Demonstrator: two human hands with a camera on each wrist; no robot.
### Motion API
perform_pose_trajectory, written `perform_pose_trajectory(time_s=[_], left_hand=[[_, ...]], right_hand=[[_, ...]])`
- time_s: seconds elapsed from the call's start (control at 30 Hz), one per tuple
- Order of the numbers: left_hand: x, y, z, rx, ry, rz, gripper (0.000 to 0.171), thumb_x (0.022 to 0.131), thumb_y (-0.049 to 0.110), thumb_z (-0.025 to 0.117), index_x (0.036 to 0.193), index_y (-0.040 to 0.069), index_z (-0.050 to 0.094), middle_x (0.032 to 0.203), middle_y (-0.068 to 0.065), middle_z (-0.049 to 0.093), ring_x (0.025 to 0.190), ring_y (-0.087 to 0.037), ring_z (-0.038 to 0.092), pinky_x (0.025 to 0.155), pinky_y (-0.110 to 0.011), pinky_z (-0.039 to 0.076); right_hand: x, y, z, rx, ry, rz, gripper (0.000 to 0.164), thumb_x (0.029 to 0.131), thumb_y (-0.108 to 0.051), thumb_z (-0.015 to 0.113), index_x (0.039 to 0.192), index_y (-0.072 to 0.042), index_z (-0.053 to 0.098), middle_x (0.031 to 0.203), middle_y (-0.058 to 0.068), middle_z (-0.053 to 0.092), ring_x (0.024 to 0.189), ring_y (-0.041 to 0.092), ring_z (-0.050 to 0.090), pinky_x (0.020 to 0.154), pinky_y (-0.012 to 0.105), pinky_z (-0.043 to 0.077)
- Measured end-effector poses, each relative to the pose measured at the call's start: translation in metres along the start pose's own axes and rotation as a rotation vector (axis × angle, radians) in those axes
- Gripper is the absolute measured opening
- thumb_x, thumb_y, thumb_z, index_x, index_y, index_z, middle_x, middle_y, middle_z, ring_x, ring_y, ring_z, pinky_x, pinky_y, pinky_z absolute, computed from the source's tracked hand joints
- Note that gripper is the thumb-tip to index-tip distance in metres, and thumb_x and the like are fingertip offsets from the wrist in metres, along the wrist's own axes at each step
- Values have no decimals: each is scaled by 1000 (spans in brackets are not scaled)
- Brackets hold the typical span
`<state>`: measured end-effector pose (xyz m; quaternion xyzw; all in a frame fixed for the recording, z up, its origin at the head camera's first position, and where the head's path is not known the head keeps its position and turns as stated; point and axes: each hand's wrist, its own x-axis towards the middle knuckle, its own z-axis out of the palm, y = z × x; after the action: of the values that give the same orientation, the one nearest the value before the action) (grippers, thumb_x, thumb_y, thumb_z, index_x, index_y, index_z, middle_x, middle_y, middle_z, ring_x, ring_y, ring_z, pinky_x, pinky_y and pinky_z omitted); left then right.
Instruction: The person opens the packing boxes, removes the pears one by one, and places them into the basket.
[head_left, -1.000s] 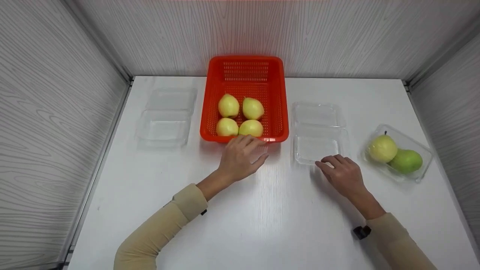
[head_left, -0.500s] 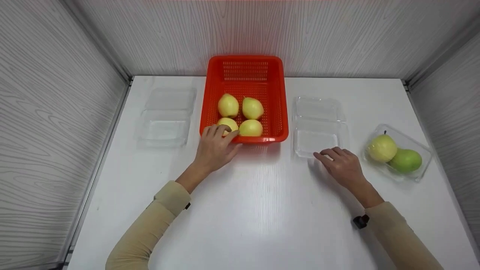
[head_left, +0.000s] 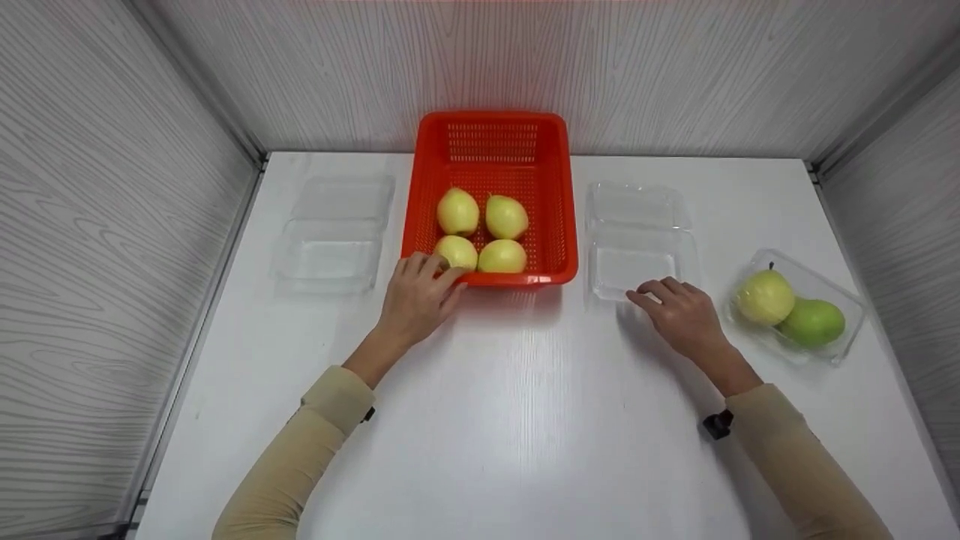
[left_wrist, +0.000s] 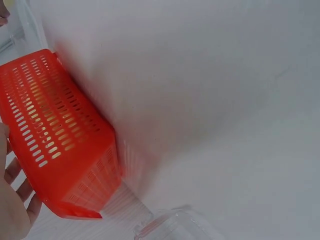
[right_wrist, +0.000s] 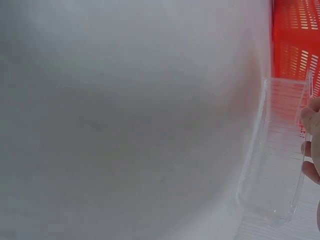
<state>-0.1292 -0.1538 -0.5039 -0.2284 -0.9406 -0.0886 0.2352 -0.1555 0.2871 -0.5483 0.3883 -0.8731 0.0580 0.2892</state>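
Observation:
The red plastic basket [head_left: 559,225] holds several pale yellow pears [head_left: 506,217] in its front half. My left hand [head_left: 416,296] has its fingers hooked over the front-left rim, beside the nearest left pear [head_left: 457,251]. From the left wrist, the fingers [left_wrist: 25,190] show at the rim of the basket [left_wrist: 75,185]. To the basket's right lies a clear plastic clamshell box [head_left: 637,262], lid folded back. My right hand [head_left: 679,319] pinches its front edge; the right wrist view has fingertips [right_wrist: 307,115] at the wall of the box [right_wrist: 272,165].
Another open clamshell box [head_left: 330,259] lies left of the basket. At the right, a clear box [head_left: 844,300] contains a yellow pear [head_left: 765,298] and a green pear [head_left: 814,322]. Wood-grain panels [head_left: 337,75] border the white table [head_left: 510,435].
My right hand has slid the clamshell box away from me, toward the back. My left hand has shifted from the middle of the basket's front edge to its left corner.

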Motion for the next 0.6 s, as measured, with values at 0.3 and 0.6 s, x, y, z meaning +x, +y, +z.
perform_pose_trajectory(time_s=[0.3,0.6], left_hand=[[-3,0,3,-1,20,-19,23,101,37,71,115,20,75,104,-8,66,95,-27,56,81,-41,53],[-2,2,3,-18,-7,-47,24,100,37,71,117,20,76,105,-8,67,97,-28,57,83,-42,53]], right_hand=[[13,9,11,-1,24,-37,28,87,9,74,105,-11,81,96,8,75,79,29,71,59,39,61],[26,25,20,39,0,-86,30,86,7,75,110,-11,79,97,10,76,81,30,71,63,42,63]])
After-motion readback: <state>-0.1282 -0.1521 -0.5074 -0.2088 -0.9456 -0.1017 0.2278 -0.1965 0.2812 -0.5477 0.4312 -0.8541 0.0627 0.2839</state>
